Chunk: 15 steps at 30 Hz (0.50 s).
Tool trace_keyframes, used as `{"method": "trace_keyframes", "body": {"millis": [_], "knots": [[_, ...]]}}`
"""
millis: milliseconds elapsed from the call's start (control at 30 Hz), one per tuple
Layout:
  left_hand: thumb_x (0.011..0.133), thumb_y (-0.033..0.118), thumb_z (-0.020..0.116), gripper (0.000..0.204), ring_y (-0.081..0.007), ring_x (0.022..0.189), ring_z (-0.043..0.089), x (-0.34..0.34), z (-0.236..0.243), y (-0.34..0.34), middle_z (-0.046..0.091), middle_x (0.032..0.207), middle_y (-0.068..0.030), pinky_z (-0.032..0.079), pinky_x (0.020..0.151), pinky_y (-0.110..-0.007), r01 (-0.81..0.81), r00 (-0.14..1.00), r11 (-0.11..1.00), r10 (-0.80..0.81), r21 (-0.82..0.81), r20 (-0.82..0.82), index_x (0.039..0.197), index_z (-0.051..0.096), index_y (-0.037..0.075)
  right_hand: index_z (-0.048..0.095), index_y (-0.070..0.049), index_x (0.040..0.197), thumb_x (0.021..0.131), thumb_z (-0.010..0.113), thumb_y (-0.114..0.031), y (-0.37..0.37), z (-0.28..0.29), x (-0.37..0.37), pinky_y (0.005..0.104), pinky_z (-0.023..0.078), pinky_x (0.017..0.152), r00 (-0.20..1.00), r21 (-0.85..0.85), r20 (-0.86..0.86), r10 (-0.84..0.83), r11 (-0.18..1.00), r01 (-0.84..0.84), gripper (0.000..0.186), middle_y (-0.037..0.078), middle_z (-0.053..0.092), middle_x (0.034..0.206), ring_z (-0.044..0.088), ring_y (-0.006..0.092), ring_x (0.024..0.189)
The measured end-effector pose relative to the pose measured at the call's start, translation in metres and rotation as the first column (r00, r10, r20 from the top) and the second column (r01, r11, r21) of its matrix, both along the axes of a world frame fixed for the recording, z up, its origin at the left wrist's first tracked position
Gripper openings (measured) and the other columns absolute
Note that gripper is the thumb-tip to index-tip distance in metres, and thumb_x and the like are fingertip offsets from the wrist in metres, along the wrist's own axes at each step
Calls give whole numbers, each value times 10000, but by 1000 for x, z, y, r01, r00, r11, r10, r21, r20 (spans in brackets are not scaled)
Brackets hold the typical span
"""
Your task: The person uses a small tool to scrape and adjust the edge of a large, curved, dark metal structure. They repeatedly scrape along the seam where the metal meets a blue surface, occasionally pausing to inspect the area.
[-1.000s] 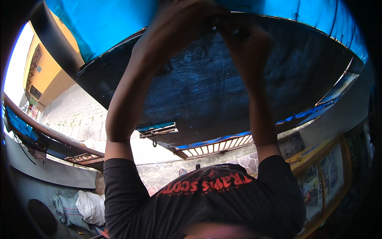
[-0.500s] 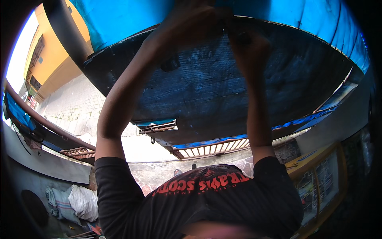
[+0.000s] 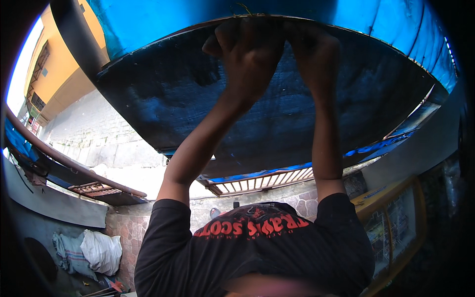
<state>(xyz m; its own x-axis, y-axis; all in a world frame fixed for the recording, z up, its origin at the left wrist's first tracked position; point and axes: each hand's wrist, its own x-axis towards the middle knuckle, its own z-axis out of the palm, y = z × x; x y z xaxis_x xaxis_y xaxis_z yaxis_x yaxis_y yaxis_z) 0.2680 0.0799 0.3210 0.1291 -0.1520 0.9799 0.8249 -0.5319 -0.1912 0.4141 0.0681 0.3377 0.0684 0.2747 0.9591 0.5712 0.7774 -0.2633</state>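
Observation:
Both arms are raised to the far edge of a large dark board [image 3: 257,114], where it meets a bright blue sheet [image 3: 168,20]. My left hand [image 3: 250,62] is bent against that edge, its fingertips lost in deep shadow. Just beyond it, a thin yellow-green strand [image 3: 242,8] sticks out over the blue sheet. Close beside, my right hand [image 3: 316,57] has its fingers curled in at the same edge. Whatever either hand grips is too dark and small to make out.
A brown metal grille [image 3: 267,182] runs below the board. To the right stands a yellow-framed glass cabinet [image 3: 396,222]. White sacks [image 3: 101,251] lie at lower left beside a stone-patterned wall [image 3: 129,225]. A brown rail [image 3: 74,171] curves along the left, with paving [image 3: 94,128] beyond.
My left hand has shifted right and nearer, alongside my right hand. The left forearm has swung right and now covers the bolt latch. The yellow-green strand has come into view.

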Motion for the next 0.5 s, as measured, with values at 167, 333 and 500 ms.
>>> {"method": "trace_keyframes", "body": {"millis": [167, 333, 500], "knots": [[774, 120, 830, 263, -303, 1122, 516, -50, 13, -11, 644, 1171, -43, 343, 981, -479, 29, 964, 990, -64, -139, -259, 1031, 793, 162, 795, -53, 1009, 941, 781, -289, -5, -10, 1, 258, 498, 615, 1000, 3, 19, 9, 1000, -9, 246, 88, 771, 833, 709, 126, 700], [779, 147, 850, 203, -294, 1121, 540, -54, 46, -25, 660, 1096, -66, 407, 993, -450, 59, 971, 967, -113, -247, -210, 979, 818, 153, 804, -99, 1001, 871, 830, -273, 11, -14, -5, 348, 578, 706, 1000, 129, 27, -7, 992, 3, 219, 101, 779, 882, 750, 232, 765], [757, 154, 852, 226, -286, 1066, 504, -36, 62, -34, 633, 1001, -41, 451, 876, -404, 12, 969, 979, -61, -202, -239, 981, 833, 176, 682, -4, 984, 872, 717, -5, -8, 16, 13, 415, 537, 661, 960, 219, 259, -106, 975, 48, 117, 165, 675, 878, 710, 314, 797]]}}
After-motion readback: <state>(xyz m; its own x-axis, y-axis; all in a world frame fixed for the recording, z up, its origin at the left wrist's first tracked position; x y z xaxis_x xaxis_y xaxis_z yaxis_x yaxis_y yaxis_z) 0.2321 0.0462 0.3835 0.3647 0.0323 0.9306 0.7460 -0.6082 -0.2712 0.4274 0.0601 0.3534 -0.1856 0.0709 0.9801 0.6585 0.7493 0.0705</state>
